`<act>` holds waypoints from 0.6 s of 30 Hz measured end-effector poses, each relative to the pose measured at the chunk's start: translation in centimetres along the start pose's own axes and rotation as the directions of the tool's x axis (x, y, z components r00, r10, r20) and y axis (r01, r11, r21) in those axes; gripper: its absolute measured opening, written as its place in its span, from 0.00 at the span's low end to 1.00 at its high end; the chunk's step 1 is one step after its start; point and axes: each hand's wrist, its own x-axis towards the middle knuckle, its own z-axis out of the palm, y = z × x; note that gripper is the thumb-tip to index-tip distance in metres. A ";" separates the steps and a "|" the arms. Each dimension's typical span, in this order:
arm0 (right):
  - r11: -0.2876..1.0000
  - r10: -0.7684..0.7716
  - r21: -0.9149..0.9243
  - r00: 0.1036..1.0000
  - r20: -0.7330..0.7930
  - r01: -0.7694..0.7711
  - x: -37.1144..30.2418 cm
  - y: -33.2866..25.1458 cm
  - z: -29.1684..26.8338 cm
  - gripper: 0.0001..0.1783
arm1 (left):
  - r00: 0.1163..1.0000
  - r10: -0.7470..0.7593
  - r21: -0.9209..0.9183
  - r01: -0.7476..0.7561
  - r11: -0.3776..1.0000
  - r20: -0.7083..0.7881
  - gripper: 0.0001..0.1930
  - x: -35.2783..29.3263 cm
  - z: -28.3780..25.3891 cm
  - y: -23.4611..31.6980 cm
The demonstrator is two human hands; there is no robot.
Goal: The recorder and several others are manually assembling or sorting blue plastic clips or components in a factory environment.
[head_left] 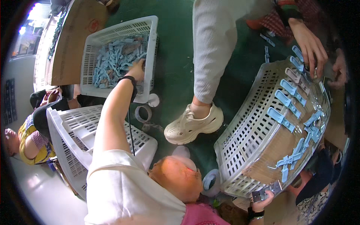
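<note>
My left arm reaches to the upper left, and my left hand (138,71) is inside a white plastic basket (153,48). Many light blue plastic clip pieces (116,60) fill that basket, and my fingers are hidden at its inner right side. At the lower right, my right hand (262,202), with a black band at the wrist, grips a small grey metal plate (267,192). It is at the near edge of a white crate (243,123) topped with taped cardboard (267,159). Loose blue clip pieces (294,155) lie on the cardboard; several longer clips (281,119) line its left edge.
A co-worker's hand (311,48) works at the crate's far end. Between basket and crate is a person's leg with a beige clog (195,123). Stacked white baskets (84,127) stand at left, near tape rolls (143,113) on the green floor. A cardboard sheet (75,41) stands behind.
</note>
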 end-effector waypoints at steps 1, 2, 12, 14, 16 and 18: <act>1.000 0.010 -0.004 1.000 -0.006 -0.010 -0.3 0.5 -0.1 0.28 | 0.997 0.036 -0.067 -0.040 0.997 -0.062 0.38 -0.1 -0.1 0.0; 1.000 0.018 0.022 1.000 -0.001 -0.018 -0.6 0.8 0.1 0.28 | 0.990 0.063 -0.125 -0.079 0.989 -0.130 0.35 0.0 -0.7 -0.5; 0.999 -0.013 0.042 0.999 0.036 0.011 -0.5 1.0 0.3 0.28 | 0.987 -0.016 -0.211 -0.018 0.977 -0.159 0.33 -3.4 -3.6 -1.9; 0.995 -0.008 0.104 0.999 0.052 0.003 -0.6 1.0 0.2 0.28 | 0.957 -0.049 -0.257 -0.027 0.966 -0.285 0.32 -5.3 -4.6 -1.1; 0.992 -0.044 0.124 0.996 0.079 0.034 -0.2 0.7 0.4 0.24 | 0.960 -0.125 -0.299 0.047 0.953 -0.249 0.32 -7.5 -6.9 0.4; 0.976 0.000 0.218 0.998 0.068 -0.015 0.0 0.4 0.8 0.22 | 0.933 -0.096 -0.340 -0.030 0.940 -0.348 0.32 -10.2 -9.0 2.0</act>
